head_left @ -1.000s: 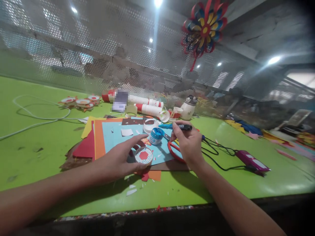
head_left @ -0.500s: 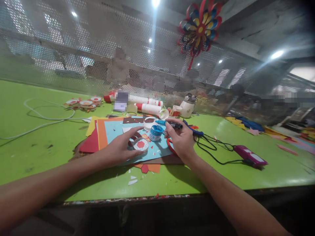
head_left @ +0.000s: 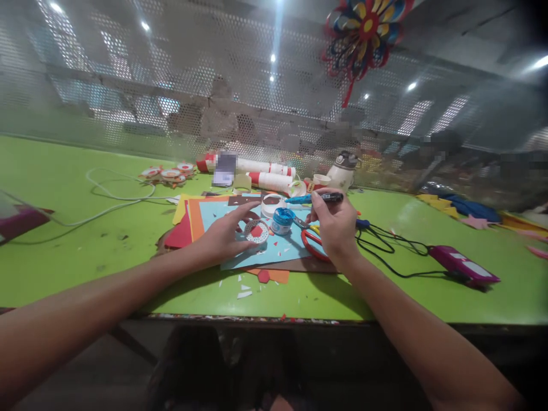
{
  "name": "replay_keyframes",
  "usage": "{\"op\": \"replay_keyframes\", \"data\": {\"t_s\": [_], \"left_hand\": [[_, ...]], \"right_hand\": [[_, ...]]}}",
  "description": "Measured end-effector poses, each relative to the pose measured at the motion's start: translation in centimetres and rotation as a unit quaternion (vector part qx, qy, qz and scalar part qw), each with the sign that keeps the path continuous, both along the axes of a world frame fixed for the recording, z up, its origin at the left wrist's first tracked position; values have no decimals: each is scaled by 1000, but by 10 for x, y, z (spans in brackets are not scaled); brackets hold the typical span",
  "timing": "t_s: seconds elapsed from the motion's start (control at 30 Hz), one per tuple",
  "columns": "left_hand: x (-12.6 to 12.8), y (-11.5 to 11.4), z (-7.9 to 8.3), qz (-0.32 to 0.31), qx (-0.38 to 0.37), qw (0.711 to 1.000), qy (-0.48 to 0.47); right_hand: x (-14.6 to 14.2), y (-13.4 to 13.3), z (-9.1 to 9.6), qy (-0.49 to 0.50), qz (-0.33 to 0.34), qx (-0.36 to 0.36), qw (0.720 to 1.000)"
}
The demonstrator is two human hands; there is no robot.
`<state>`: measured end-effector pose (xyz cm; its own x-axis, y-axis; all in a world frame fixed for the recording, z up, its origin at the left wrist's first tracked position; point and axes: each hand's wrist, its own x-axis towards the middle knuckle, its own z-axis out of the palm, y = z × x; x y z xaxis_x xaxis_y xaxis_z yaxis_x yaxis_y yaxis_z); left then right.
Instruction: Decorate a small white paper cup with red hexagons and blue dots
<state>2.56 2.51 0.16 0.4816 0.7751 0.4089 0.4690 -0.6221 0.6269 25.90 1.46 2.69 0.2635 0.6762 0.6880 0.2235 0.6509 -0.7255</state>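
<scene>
My left hand curls its fingers and thumb around a small round paper piece, whose white dotted face has a red hexagon in the middle. My right hand grips a black-ended marker pen; its front part is coated in blue and points left, above an open jar of blue paint. Red-handled scissors lie beside the jar, partly under my right hand. Behind the jar sits a white ring. Beneath all this is a light blue sheet.
Coloured sheets stick out at the left. Paper scraps lie near the table's front edge. White-and-red rolls, a phone and a bottle stand at the back. A purple box trails a black cable.
My view has shifted, so the table's things sit further right. My right hand has moved slightly up and away from the jar with the marker pen, uncovering more of the scissors.
</scene>
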Motion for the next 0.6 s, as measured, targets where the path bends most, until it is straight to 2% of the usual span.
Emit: {"op": "replay_keyframes", "data": {"t_s": [0.4, 0.6], "left_hand": [[-2, -1, -4, -10, 0, 1000, 12], [-4, -3, -3, -19, 0, 1000, 10]], "right_hand": [[-5, -16, 9, -24, -1, 13, 1000], [-3, -14, 7, -45, -14, 4, 999]]}}
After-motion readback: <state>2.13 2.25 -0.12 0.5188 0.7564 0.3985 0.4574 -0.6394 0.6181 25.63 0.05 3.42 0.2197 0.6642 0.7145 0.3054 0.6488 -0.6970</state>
